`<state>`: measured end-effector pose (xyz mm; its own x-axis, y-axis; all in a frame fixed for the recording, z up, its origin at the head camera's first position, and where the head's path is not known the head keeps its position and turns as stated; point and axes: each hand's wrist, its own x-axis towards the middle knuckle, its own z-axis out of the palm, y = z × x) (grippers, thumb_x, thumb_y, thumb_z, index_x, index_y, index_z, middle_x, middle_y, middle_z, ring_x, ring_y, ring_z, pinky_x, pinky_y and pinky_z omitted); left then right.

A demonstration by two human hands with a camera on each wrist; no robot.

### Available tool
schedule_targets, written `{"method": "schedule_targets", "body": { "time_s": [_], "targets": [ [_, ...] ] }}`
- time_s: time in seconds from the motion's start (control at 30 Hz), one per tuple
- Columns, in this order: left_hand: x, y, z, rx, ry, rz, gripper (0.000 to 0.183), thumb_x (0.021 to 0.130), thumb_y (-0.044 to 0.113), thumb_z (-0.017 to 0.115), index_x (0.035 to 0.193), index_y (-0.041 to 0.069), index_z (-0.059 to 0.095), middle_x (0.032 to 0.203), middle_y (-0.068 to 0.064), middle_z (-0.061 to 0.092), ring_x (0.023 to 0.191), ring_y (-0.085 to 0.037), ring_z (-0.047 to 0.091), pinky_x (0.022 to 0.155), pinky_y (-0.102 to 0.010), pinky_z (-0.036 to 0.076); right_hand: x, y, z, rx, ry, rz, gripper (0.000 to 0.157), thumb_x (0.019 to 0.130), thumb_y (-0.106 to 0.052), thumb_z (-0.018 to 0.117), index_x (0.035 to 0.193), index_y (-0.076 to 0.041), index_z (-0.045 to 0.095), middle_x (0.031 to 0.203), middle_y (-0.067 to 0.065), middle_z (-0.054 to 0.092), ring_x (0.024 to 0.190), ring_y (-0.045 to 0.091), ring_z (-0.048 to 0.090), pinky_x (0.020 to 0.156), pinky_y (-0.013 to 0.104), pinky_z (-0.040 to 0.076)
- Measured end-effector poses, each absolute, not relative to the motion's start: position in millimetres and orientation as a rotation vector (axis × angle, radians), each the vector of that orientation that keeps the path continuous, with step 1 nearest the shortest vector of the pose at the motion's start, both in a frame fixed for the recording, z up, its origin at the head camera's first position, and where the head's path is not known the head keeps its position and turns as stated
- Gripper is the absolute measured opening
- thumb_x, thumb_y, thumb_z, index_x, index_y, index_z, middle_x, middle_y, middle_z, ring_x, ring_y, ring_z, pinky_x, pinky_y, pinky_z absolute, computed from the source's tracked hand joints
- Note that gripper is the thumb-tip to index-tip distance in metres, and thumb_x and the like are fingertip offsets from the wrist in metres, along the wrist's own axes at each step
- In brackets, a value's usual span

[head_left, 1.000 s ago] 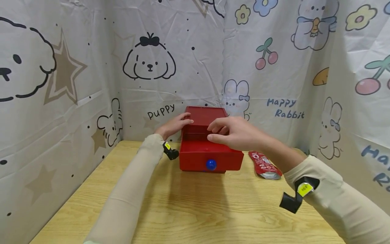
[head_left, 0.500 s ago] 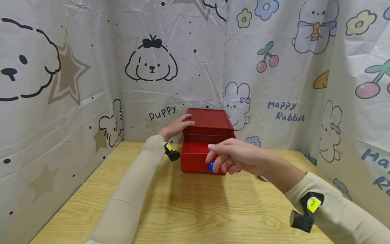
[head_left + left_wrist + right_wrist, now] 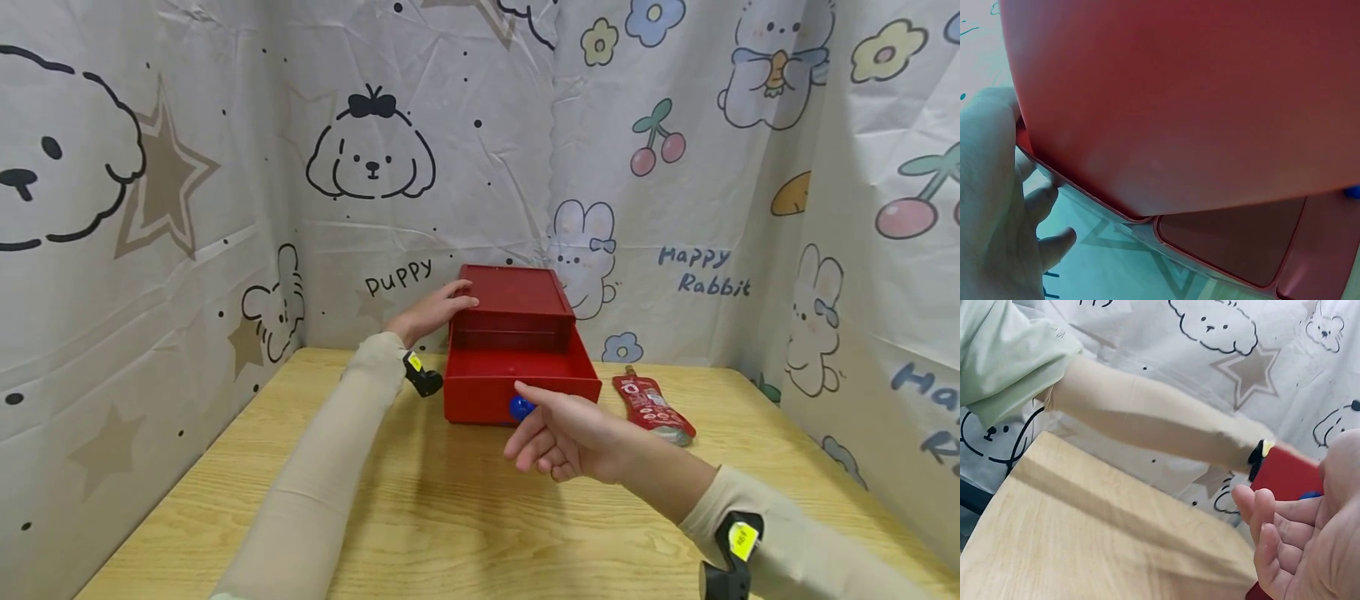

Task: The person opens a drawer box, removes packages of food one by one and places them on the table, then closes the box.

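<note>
A red box (image 3: 517, 290) with a pulled-out red drawer (image 3: 480, 400) stands toward the back of the table. On the drawer front is a round blue knob (image 3: 519, 407), partly hidden behind my right hand (image 3: 577, 437). That hand hovers in front of the drawer, fingers loosely bent, palm side showing, holding nothing; its thumb tip overlaps the drawer front in the head view. My left hand (image 3: 431, 314) rests at the box's upper left edge. In the left wrist view, its relaxed fingers (image 3: 1059, 247) lie along the box's edge, beside the big red side panel (image 3: 1179, 106).
A red pouch (image 3: 648, 404) with a silvery bottom lies right of the box. The wooden table (image 3: 420, 533) extends in front. Printed curtains (image 3: 480, 192) hang behind and at both sides.
My right hand has come from above the drawer down and toward me, turning its palm side into view. The drawer's inside and the pouch show more. My left hand stays at the box.
</note>
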<state>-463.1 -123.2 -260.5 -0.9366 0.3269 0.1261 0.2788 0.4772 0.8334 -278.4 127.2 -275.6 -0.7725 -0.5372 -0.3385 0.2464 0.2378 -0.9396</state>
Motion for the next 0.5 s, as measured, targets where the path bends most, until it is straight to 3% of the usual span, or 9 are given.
{"method": "schedule_targets", "body": {
  "time_s": [0.23,0.5],
  "targets": [
    [-462.0,-122.2,-260.5,0.537,2.654,1.485,0.069,0.104,0.046,0.052,0.163,0.019,0.032,0.167,-0.009,0.028,0.150,-0.029,0.029,0.120,-0.053,0.024,-279.2,124.6,-291.3,-0.218,1.862,-1.651,0.073,0.103,-0.064,0.041,0.095,-0.001,0.077,0.076,0.004,0.073,0.056,0.008,0.060,0.054,0.018,0.047],
    [-462.2,-123.4,-260.3,0.545,2.652,1.487,0.070,0.103,0.047,0.053,0.164,0.019,0.031,0.167,-0.009,0.028,0.150,-0.029,0.028,0.120,-0.053,0.023,-276.1,120.8,-293.0,-0.180,1.910,-1.736,0.063,0.103,-0.062,0.047,0.099,-0.004,0.073,0.070,0.000,0.068,0.057,0.007,0.056,0.053,0.018,0.044]
  ]
}}
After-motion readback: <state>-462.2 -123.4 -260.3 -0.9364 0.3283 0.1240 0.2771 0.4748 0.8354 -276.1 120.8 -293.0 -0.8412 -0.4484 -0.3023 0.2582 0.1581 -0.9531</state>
